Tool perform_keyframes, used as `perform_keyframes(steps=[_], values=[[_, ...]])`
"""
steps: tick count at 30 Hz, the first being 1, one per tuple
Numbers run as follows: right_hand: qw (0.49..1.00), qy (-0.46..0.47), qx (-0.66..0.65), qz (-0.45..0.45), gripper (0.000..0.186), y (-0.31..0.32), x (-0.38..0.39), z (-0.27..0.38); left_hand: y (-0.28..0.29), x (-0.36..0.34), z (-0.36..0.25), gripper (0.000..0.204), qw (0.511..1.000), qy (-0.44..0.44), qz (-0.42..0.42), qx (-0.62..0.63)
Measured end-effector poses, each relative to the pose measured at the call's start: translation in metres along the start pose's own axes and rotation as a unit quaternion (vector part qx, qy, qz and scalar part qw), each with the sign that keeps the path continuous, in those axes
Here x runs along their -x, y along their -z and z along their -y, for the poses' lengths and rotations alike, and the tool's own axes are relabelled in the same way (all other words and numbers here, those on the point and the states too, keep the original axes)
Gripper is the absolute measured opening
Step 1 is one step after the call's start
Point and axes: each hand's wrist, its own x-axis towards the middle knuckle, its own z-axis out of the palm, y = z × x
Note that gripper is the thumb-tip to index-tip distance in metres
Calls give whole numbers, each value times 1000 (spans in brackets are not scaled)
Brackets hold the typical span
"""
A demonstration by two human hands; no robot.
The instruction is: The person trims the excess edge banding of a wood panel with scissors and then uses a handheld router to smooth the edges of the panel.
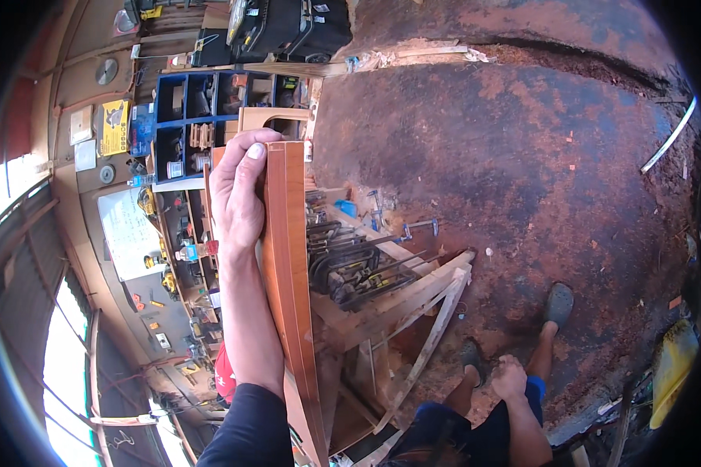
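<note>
My left hand point(237, 187) is closed around the far end of a long orange-brown wooden board point(288, 257). The thumb presses beside its edge, with fingers curled over the end. The board runs along my left forearm down to the lower edge of the picture, its narrow edge turned up. Low on the right, my right hand point(510, 379) hangs near my thigh with its fingers curled in. Nothing shows in it.
Beside the board stands a wooden rack point(413, 292) holding several bar clamps point(350, 268). Blue shelving point(187, 117) with small items lines the left, near a whiteboard point(132, 233). The stained floor point(475, 171) stretches right, with a yellow object point(674, 373) at its edge.
</note>
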Motion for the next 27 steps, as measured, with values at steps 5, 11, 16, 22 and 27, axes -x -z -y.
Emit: perform_keyframes(steps=[5,11,16,22,27], values=[[1000,6,-7,-15,28,-2,1,-8,-1,-1,3,23,1000,11,2,22],[999,13,-11,-30,29,-1,1,-16,-6,-7,0,15,999,22,11,23],[999,9,-22,-31,25,6,3,-15,-2,-4,-2,27,999,37,35,-11],[999,-10,-36,-23,22,13,1,-14,-2,-2,-1,37,999,-5,50,-18],[998,4,-46,-42,23,15,0,-22,-1,-1,-2,37,998,2,38,-47]])
